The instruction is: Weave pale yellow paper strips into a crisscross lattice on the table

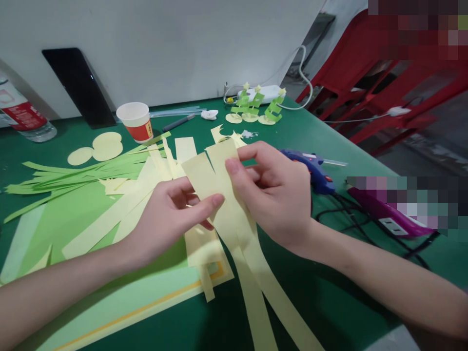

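Observation:
My right hand (280, 200) pinches the upper end of pale yellow paper strips (252, 243) between thumb and fingers. From the left, my left hand (173, 214) grips the same paper, its thumb on the front and fingers behind. At the top, a narrow gap parts the two ends. Below my hands the paper overlaps, then hangs as two long tails towards me. Behind and below my left hand lie more pale yellow strips (98, 226) and a stack of green paper sheets (120, 292).
Green strips (87, 170), yellow paper discs (107, 146) and a paper cup (134, 122) are at the left. Small green spiral ornaments (274, 109) stand at the back. A blue glue gun (318, 173) and a purple power strip (391, 212) with black cables lie right.

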